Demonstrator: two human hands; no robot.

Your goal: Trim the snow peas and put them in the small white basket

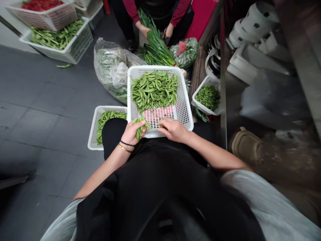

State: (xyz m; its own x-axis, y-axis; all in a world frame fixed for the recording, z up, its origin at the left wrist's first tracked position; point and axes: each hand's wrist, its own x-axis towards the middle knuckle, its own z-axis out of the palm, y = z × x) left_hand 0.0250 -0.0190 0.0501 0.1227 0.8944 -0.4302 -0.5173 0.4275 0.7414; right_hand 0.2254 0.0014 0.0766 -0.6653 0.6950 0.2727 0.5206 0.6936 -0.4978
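A large white slotted basket (185,110) rests on my lap, with a heap of green pea pods (154,88) filling its far half. My left hand (131,132) is closed around a small bunch of pods (140,125) at the basket's near left corner. My right hand (173,129) lies on the basket's near rim, fingers curled toward the pods; what it pinches I cannot make out. A smaller white basket (94,129) with more pods (107,117) stands on the floor by my left knee.
A person in red sleeves (130,10) handles long green stalks (156,47) ahead. Clear bags of greens (112,72) lie on the floor. Baskets of green beans (59,36) and red chillies (41,5) sit far left. A small basket of greens (208,97) stands right, beside a steel counter (263,100).
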